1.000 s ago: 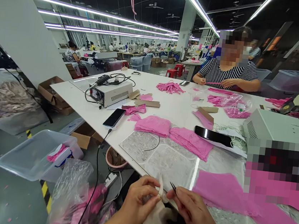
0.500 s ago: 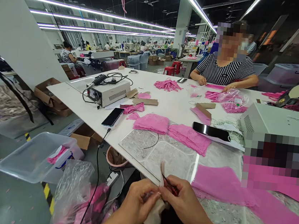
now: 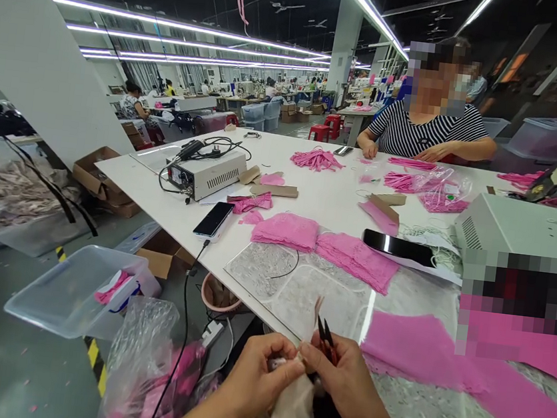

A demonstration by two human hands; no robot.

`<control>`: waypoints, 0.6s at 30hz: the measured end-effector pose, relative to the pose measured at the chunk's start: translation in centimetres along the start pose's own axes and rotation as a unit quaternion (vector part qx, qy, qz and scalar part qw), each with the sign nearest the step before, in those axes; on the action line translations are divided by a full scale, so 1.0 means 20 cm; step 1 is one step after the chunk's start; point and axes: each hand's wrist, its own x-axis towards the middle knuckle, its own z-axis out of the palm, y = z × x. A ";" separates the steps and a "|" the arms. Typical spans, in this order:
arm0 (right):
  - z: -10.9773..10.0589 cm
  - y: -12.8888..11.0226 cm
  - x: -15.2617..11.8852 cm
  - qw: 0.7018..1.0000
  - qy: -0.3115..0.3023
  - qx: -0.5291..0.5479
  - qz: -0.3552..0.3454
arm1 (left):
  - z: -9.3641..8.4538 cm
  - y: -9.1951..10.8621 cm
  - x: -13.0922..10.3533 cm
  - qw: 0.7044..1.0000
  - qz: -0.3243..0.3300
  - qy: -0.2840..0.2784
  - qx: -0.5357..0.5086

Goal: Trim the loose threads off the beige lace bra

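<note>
Low in the view, at the table's near edge, my left hand (image 3: 264,376) is closed, pinching a piece of beige fabric (image 3: 294,412) that hangs below the fingers. My right hand (image 3: 347,378) is closed around small scissors (image 3: 326,340) with black blades and reddish handles. Its thumb and fingers also pinch the fabric beside the left fingertips. The blades point upward, tips apart, next to a thin beige strip (image 3: 317,311) standing up from the fingers. Part of the fabric between the hands is hidden.
Folded pink lace stacks (image 3: 286,230) and a black phone (image 3: 397,247) lie ahead. Pink fabric (image 3: 408,348) spreads to the right. A metal control box (image 3: 212,174) stands at left, above a clear bin (image 3: 72,293) on the floor. A co-worker (image 3: 428,132) sits across the table.
The scissor blades have turned upright and show apart. More of the beige fabric hangs into view. The view has shifted slightly, and the co-worker's hands have moved a little.
</note>
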 end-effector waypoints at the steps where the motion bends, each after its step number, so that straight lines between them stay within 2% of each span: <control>1: 0.00 0.00 0.00 1.000 0.000 -0.003 -0.007 | 0.00 0.01 0.00 1.000 0.007 0.006 0.009; 3: 0.01 0.00 0.01 0.999 0.010 0.036 0.008 | 0.00 0.02 -0.01 0.998 0.045 0.027 0.032; 7: 0.03 0.02 0.02 0.984 0.000 0.149 0.096 | 0.00 0.00 -0.04 0.991 0.105 0.063 0.047; 10: 0.03 0.04 0.04 0.980 -0.033 0.156 0.122 | 0.00 -0.03 -0.04 0.992 0.103 0.071 0.015; 14: 0.02 0.04 0.04 0.978 -0.044 0.157 0.128 | 0.01 -0.07 -0.02 0.987 0.127 0.083 -0.049; 18: 0.03 0.05 0.04 0.975 -0.053 0.164 0.141 | 0.02 -0.08 -0.01 0.982 0.154 0.067 -0.091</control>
